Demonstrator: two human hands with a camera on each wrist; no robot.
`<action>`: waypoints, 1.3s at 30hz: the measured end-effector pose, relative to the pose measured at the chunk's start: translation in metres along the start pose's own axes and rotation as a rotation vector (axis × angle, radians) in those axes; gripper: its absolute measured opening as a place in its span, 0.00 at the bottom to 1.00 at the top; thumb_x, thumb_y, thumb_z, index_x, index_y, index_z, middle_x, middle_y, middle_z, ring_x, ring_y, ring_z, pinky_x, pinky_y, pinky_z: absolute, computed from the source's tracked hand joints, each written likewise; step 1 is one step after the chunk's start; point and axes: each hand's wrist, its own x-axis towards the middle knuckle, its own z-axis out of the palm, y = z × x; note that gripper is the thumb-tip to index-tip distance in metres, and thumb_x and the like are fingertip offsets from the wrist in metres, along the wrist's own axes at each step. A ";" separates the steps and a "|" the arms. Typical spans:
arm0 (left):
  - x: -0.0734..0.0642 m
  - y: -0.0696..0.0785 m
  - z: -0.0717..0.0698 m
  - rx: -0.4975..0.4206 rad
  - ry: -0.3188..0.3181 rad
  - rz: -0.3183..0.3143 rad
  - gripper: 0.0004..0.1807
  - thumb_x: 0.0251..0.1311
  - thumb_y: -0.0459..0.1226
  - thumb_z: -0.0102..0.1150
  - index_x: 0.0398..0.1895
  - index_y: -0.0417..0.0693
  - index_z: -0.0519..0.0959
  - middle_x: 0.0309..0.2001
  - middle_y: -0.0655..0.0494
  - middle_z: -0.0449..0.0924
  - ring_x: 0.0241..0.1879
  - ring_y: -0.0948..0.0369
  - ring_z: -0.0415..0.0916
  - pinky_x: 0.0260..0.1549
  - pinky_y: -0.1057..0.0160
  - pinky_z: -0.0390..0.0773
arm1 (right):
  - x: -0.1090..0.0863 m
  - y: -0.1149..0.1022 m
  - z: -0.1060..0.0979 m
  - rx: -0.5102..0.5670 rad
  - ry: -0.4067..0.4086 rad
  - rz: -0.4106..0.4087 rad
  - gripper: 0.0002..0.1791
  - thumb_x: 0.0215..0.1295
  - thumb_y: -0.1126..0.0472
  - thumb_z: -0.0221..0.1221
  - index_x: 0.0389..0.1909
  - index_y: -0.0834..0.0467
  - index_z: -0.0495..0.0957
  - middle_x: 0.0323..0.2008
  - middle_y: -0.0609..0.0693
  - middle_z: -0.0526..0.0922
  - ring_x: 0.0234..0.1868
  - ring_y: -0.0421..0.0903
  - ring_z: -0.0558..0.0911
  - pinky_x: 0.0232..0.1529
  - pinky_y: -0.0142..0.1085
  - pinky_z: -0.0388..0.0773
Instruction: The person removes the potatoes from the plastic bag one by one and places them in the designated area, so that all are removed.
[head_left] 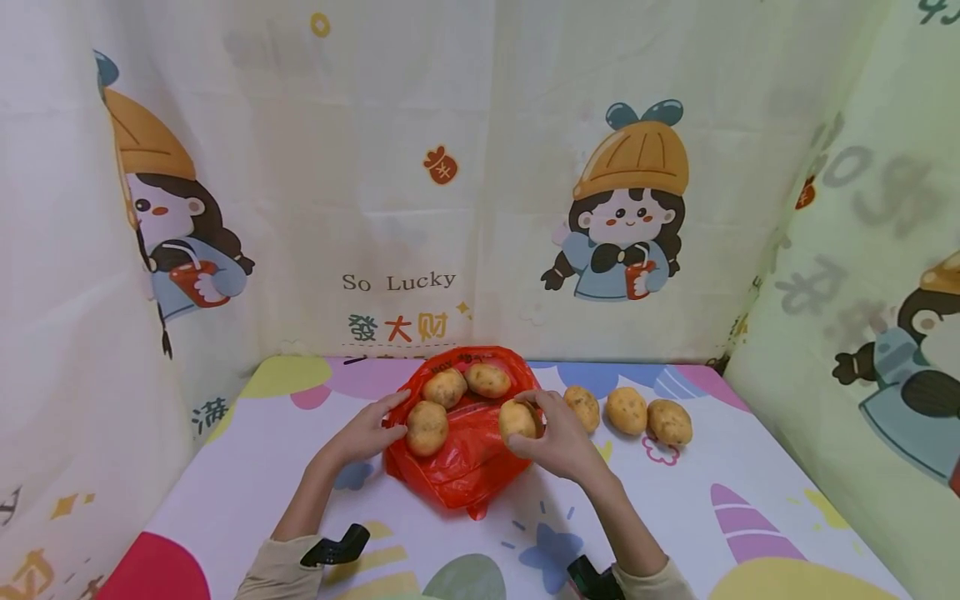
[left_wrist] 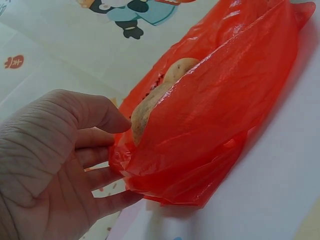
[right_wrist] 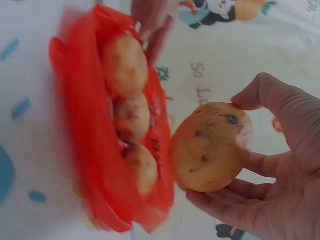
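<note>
A red plastic bag (head_left: 480, 454) lies open-mouthed on the table, with several potatoes in its mouth: one potato (head_left: 427, 428) at the left, another potato (head_left: 445, 388) behind it and a third potato (head_left: 488, 380) at the back. My left hand (head_left: 369, 427) holds the bag's left edge; in the left wrist view its thumb is beside a potato (left_wrist: 145, 112) and its fingers reach along the bag's outside. Over the bag's right side, my right hand (head_left: 558, 437) grips a potato (right_wrist: 210, 147) between thumb and fingers. That potato has dark spots.
To the right of the bag, three loose potatoes stand in a row: the near-bag potato (head_left: 582, 408), the middle potato (head_left: 626, 411) and the right potato (head_left: 670, 422). A patterned cloth covers the table (head_left: 637, 517). Printed curtains (head_left: 495, 208) enclose the back and sides.
</note>
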 end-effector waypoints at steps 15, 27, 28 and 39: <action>0.000 0.000 0.000 -0.007 0.001 0.022 0.36 0.69 0.34 0.58 0.79 0.40 0.60 0.77 0.36 0.59 0.75 0.36 0.56 0.61 0.40 0.76 | 0.000 0.032 -0.054 -0.082 -0.087 0.090 0.27 0.52 0.58 0.68 0.55 0.60 0.78 0.46 0.53 0.79 0.46 0.51 0.75 0.39 0.41 0.82; 0.000 0.000 0.001 -0.014 -0.004 0.028 0.35 0.70 0.35 0.57 0.79 0.40 0.60 0.77 0.36 0.59 0.75 0.36 0.57 0.61 0.39 0.75 | 0.000 0.048 -0.065 -0.161 -0.164 0.162 0.24 0.51 0.58 0.70 0.50 0.60 0.79 0.37 0.51 0.77 0.41 0.49 0.74 0.33 0.37 0.76; 0.000 0.000 0.001 -0.014 -0.004 0.028 0.35 0.70 0.35 0.57 0.79 0.40 0.60 0.77 0.36 0.59 0.75 0.36 0.57 0.62 0.39 0.75 | 0.000 0.049 -0.065 -0.170 -0.173 0.164 0.23 0.51 0.58 0.70 0.49 0.60 0.79 0.36 0.51 0.77 0.40 0.49 0.74 0.32 0.37 0.76; 0.000 -0.001 0.001 -0.010 -0.010 0.019 0.35 0.70 0.35 0.58 0.79 0.40 0.60 0.77 0.36 0.59 0.75 0.36 0.56 0.63 0.38 0.72 | -0.001 0.060 -0.071 -0.221 -0.213 0.189 0.20 0.50 0.62 0.71 0.45 0.62 0.79 0.37 0.52 0.77 0.40 0.49 0.75 0.36 0.41 0.78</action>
